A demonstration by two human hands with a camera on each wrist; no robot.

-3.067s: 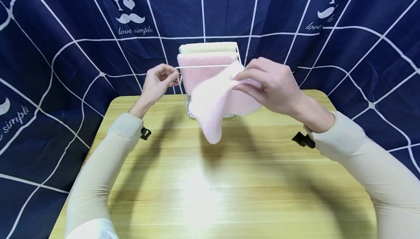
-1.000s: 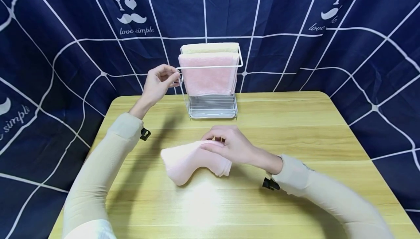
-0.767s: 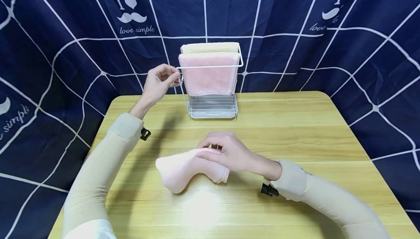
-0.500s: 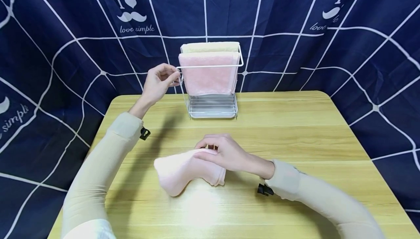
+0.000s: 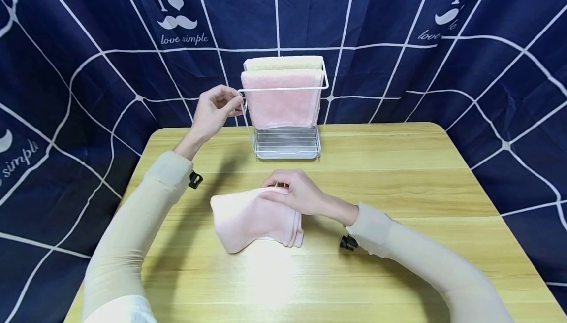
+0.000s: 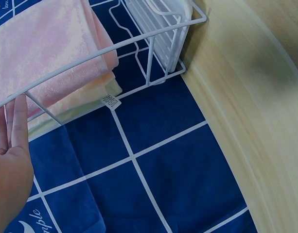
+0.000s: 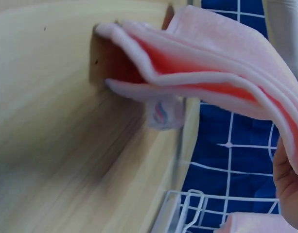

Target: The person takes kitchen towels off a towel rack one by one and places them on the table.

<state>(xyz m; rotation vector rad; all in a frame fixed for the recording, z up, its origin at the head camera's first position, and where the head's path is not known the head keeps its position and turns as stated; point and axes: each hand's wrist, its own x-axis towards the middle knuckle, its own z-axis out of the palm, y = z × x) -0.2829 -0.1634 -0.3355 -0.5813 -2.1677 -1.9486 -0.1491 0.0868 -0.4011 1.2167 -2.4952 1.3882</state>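
My right hand (image 5: 301, 192) pinches a folded pink towel (image 5: 252, 219) by its upper edge, above the middle of the table. The towel droops to the left, and the right wrist view shows its layered edges and a small white tag (image 7: 164, 112). At the back stands a white wire rack (image 5: 288, 143). Its top left corner is pinched by my left hand (image 5: 212, 113), with thumb and fingers at the rail. Hanging in the rack are another folded pink towel (image 5: 283, 101) and, behind it, a cream towel (image 5: 283, 63).
The wooden table (image 5: 398, 175) has rounded far corners. Around it hangs a dark blue cloth (image 5: 381, 13) with white grid lines and lettering, close behind the rack. At the foot of the rack lies a pale tray (image 5: 288, 154) with wire slats.
The right hand has brought the pink towel from the front of the rack toward me and down to the table, then slightly up again. The left hand stays at the rack.
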